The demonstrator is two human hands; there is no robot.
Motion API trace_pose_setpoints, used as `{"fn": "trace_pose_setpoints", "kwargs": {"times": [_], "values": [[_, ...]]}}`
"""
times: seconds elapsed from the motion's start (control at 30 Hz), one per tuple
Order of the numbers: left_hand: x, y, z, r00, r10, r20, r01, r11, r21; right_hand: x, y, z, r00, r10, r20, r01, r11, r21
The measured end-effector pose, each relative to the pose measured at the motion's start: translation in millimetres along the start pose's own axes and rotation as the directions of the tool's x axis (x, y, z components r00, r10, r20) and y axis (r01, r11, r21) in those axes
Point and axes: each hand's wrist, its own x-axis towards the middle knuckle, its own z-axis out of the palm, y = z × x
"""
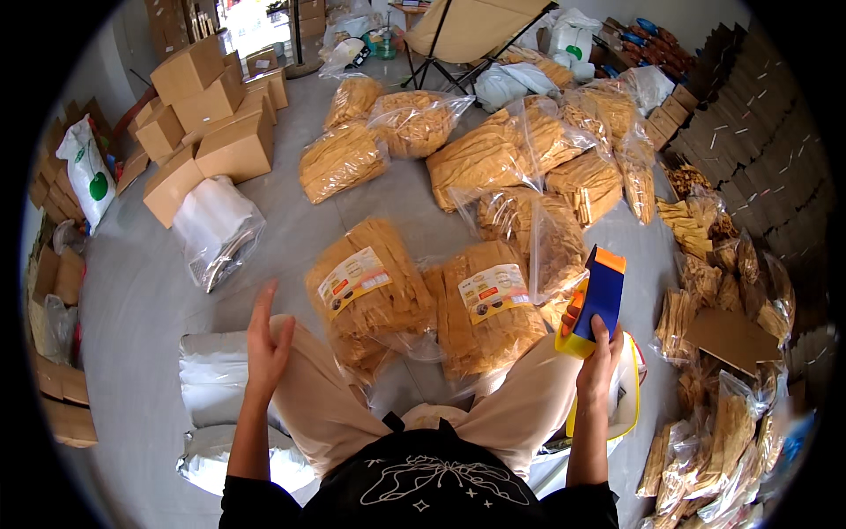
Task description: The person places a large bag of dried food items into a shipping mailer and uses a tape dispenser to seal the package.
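Note:
In my right hand [598,347] is a blue and orange tape dispenser [600,294] with a yellow roll, raised beside my right knee. My left hand [268,344] hovers over my left knee, fingers apart and holding nothing. Between my legs two clear plastic bags of dried tofu-skin-like sheets lean side by side, the left bag [390,291] and the right bag [446,330]. Each bears a printed label, the left label [355,281] and the right label [496,293]. Neither hand touches the bags.
More filled bags [489,155] lie ahead on the floor. Cardboard boxes [218,112] are piled front left, near a bag of white packaging [215,228]. Grey-white packages [215,377] lie at my left, a yellow-rimmed container [631,410] at my right. A folding chair [462,33] stands behind.

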Motion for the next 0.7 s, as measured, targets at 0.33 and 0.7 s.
{"fn": "trace_pose_setpoints", "kwargs": {"times": [0.33,0.7], "values": [[-35.8,-111.8,210.0,0.221,-0.729,0.647,0.855,-0.174,-0.488,4.9,-18.7,-68.0,0.987,0.016,-0.159,-0.016,1.000,0.001],[-79.3,-199.0,282.1,0.281,-0.378,0.882,0.879,-0.267,-0.394,-52.8,47.6,-160.7,0.910,0.194,-0.367,-0.251,0.961,-0.114]]}}
